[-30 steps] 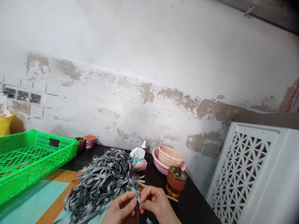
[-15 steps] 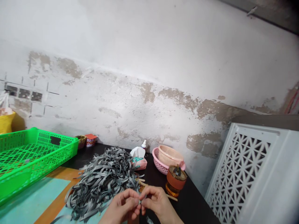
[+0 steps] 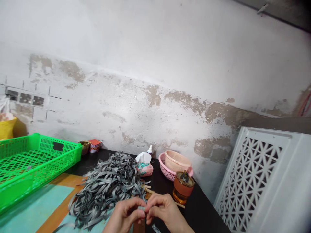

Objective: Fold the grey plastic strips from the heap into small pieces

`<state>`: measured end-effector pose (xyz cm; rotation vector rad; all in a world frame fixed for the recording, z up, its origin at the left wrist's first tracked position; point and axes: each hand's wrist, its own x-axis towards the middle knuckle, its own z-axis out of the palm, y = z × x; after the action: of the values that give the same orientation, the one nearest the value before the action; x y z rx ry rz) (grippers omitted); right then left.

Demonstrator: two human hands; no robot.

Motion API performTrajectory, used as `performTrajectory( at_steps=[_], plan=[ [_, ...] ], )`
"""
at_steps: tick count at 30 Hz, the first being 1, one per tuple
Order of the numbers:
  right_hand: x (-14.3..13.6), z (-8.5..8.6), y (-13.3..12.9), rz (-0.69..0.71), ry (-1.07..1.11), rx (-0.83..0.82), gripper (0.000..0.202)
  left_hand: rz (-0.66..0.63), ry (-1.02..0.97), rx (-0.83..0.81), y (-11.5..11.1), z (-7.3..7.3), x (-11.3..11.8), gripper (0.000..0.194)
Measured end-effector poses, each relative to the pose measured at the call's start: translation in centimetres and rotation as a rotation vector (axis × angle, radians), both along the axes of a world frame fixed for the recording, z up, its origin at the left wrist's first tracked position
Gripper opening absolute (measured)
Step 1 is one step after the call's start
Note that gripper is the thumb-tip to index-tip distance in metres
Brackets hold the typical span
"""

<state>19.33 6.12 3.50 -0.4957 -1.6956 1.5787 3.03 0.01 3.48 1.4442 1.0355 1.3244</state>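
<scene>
My left hand (image 3: 127, 214) and my right hand (image 3: 164, 210) meet at the bottom middle of the view, fingertips together. Between the left thumb and forefinger shows a small grey strip piece (image 3: 141, 208), which the right fingertips also touch. Its exact shape is too small to make out. A large heap of grey flat strips (image 3: 107, 187) lies just left of and behind my hands. Under my right hand, a small grey folded piece (image 3: 155, 228) lies on the dark tabletop.
A green plastic crate (image 3: 41, 173) stands at the left. Behind my hands are a tissue pack (image 3: 145, 169), a white-capped bottle (image 3: 150, 149), pink and peach baskets (image 3: 167, 171), and an amber lidded jar (image 3: 183, 187). Wooden sticks (image 3: 179, 205) lie near the jar. A white lattice panel (image 3: 250, 181) stands right.
My fingers have shifted slightly, and the grey piece between the left thumb and forefinger now shows more. The right hand has moved a little to the right at the wrist.
</scene>
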Motion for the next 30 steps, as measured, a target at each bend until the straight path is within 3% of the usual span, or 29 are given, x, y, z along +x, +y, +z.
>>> performTrajectory(
  at_steps=[8,14,18,24,30],
  plan=[
    [0.5,0.5,-0.4,0.059,-0.067,-0.042,0.019,-0.030,0.097,0.020,-0.4,0.9,0.2,0.017],
    [1.0,1.2,-0.5,0.063,-0.121,-0.012,0.011,-0.031,0.111,0.017,-0.2,0.0,0.2,0.018],
    [0.8,0.9,-0.4,-0.023,-0.129,0.084,0.012,0.026,0.175,0.046,-0.1,-0.2,-0.1,0.021],
    [-0.2,-0.2,-0.1,-0.070,-0.039,-0.107,0.026,0.106,0.332,0.106,-0.1,0.0,-0.5,0.014],
    [0.1,-0.1,0.0,-0.063,-0.091,-0.088,0.029,0.153,0.346,0.115,0.3,-0.5,-0.4,0.016]
  ],
)
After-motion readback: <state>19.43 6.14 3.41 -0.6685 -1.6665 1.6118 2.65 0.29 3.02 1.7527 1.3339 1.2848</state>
